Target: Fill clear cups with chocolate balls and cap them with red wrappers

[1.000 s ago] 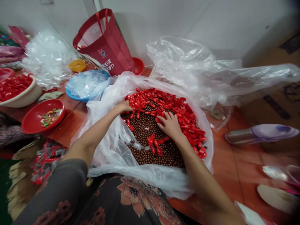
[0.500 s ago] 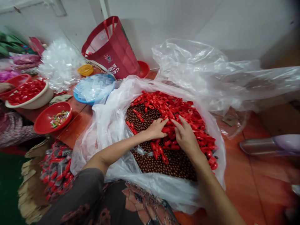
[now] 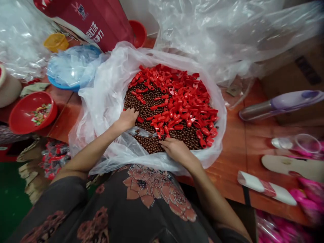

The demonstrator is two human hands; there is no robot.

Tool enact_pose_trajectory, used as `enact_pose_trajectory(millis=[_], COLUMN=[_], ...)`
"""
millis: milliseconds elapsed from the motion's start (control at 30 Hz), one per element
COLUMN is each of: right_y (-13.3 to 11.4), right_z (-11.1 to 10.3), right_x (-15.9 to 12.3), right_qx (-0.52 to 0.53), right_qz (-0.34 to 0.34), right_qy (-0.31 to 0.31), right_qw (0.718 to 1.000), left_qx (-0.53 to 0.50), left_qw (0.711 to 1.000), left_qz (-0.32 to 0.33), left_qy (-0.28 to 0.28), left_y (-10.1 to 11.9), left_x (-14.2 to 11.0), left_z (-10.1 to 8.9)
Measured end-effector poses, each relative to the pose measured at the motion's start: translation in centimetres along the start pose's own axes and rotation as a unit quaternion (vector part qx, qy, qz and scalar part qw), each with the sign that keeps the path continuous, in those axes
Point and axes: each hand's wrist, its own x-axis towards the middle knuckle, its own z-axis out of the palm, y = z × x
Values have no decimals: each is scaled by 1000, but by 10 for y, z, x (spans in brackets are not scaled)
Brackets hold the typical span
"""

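Observation:
A translucent white plastic bag [image 3: 98, 111], its mouth spread wide, holds a mass of small round brown beads [image 3: 144, 143]. Across the far and right part of them lies a heap of small glossy red plastic pieces [image 3: 187, 98], whose exact kind I cannot make out. My left hand [image 3: 128, 119] is at the left side of the beads, fingers curled down beside a few red pieces; whatever is under the fingertips is hidden. Near the front rim, my right hand [image 3: 176, 149] rests on the beads with fingers stretched leftward, just below the nearest red pieces.
On the left stand a red bowl [image 3: 15, 116] with small colourful bits and a blue basin [image 3: 63, 84] of clear plastic packets. Behind is a dark red tote bag [image 3: 108, 23]. To the right lie a purple-and-silver bottle [image 3: 280, 104], a rolled white packet [image 3: 268, 189] and clear sheeting [image 3: 215, 37].
Both hands have left the middle of the red heap; the left went left, the right toward the near rim. Some red pieces now lie spread nearer the middle. The view has tilted down.

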Motion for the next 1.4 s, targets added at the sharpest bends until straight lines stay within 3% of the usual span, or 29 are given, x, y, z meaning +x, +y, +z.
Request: enact_pose_trajectory(millis=[67, 200, 333, 467, 567, 633, 700, 767, 833, 900, 967, 1067, 1233, 1300, 1400], right_y=[-2, 8, 25, 66, 114, 145, 168, 180, 180, 170, 151, 115, 68, 65, 78], right_z=[2, -5, -16, -39, -63, -75, -83, -89, -95, -104, -115, -131, -149, -151, -151], right_x=[11, 25, 25, 22, 20, 21, 22, 24, 28, 35, 40, 41, 25, 19, 12], right_qx=[-25, -56, -5, -32, -87, -109, -83, -43, -12, 10, 39, 91, 151, 157, 146], right_qz=[13, 64, 22, 49, 161, 263, 335, 365, 351, 299, 225, 137, 80, 78, 87], right_qy=[11, 111, 185, 315, 393, 388, 338, 303, 322, 391, 468, 528, 562, 572, 588], right_qw=[1000, 990, 982, 947, 901, 877, 875, 879, 879, 870, 854, 833, 809, 802, 791], left_qx=[14, 6, -31, -111, -159, -165, -162, -166, -180, -200, -216, -232, -237, -215, -157], left_qw=[1000, 999, 999, 990, 975, 971, 973, 975, 977, 975, 972, 967, 948, 941, 946], left_qz=[11, 36, 28, 66, 111, 122, 115, 91, 64, 49, 52, 65, 121, 164, 219], left_qy=[0, 12, 2, 62, 108, 119, 119, 113, 97, 82, 75, 82, 175, 205, 180], left_y=[6, 4, -8, -22, -34, -42, -47, -48, -46, -41, -34, -15, 50, 82, 115], left_x=[-5, -16, -16, -3, 11, 24, 38, 51, 63, 71, 76, 82, 107, 121, 137], left_z=[1, 3, 3, -9, -24, -30, -31, -27, -22, -19, -22, -39, -80, -92, -96])
